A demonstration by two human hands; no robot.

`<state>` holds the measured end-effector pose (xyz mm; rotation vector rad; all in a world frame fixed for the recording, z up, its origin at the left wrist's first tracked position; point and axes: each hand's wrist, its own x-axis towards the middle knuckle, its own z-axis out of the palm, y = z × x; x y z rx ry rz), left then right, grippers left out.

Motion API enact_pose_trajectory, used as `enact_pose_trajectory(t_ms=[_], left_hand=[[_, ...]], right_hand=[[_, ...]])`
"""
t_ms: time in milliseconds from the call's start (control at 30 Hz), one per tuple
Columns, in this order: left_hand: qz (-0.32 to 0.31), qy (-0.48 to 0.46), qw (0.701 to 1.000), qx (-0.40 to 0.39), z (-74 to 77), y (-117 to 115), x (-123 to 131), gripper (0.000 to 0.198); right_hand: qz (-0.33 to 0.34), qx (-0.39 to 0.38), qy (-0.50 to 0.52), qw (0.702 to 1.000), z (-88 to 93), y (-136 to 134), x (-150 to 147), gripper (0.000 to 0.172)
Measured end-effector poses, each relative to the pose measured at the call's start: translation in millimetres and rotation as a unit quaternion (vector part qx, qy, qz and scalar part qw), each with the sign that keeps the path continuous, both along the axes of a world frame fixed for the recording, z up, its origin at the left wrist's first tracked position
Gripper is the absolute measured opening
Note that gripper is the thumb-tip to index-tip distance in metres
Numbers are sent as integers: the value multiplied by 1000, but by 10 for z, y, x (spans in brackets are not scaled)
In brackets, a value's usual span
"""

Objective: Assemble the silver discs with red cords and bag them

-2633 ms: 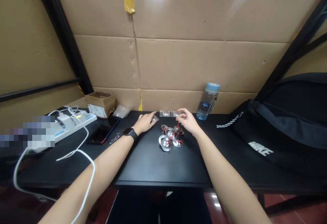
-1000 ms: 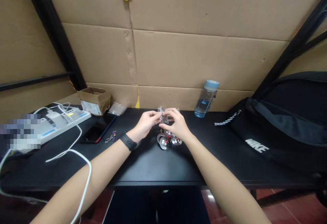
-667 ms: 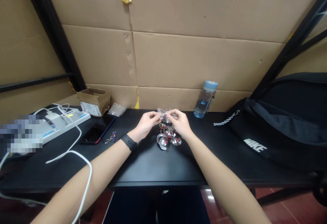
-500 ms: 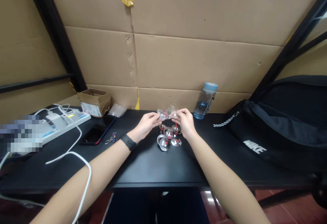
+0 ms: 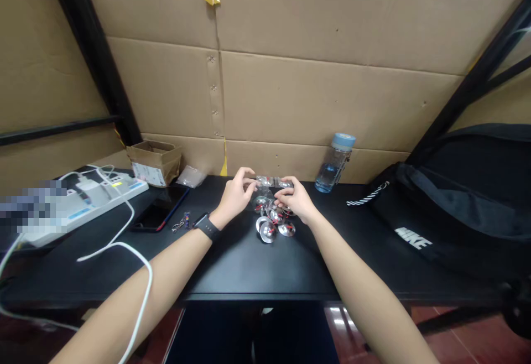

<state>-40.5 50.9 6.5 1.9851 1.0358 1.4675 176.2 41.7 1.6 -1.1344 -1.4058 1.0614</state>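
Observation:
Several shiny metal finger cymbals [image 5: 268,232] with bits of red cord lie in a loose pile at the middle of the black table. Clear plastic bags [image 5: 265,181] with something red in them lie flat behind the pile. My left hand [image 5: 237,191] is just left of the bags, thumb and forefinger apart, nothing between them. On the other side, my right hand [image 5: 295,199] hovers over the pile's right edge with its fingers bent and apart. It covers some of the cymbals.
At the left are a power strip [image 5: 124,190] with white cables, a phone [image 5: 161,210], a small keychain [image 5: 182,222], an open cardboard box [image 5: 160,162] and a plastic packet [image 5: 191,176]. A water bottle [image 5: 331,167] and a black backpack [image 5: 460,242] stand at the right.
Both hands have let go of the clear plastic bags, which now lie on the table behind the cymbals. My left hand has opened and moved slightly left.

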Motion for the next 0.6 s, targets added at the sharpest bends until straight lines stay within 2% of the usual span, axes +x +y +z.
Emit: enact_pose_trajectory(t_ms=[133, 300, 400, 467, 600], left_hand=[[-3, 5, 999, 42, 12, -1, 7, 17], [12, 3, 995, 103, 100, -92, 33, 10], [14, -9, 993, 116, 149, -155, 67, 9], [-2, -37, 995, 97, 138, -148, 87, 17], [-72, -89, 993, -20, 15, -10, 80, 52]], right_hand=[[17, 49, -66, 997, -30, 47, 9, 42], [74, 144, -133, 978, -8, 14, -52, 46], [76, 167, -130, 974, -5, -20, -123, 33], [50, 171, -103, 979, -21, -19, -156, 23], [46, 130, 6, 990, -46, 5, -155, 27]])
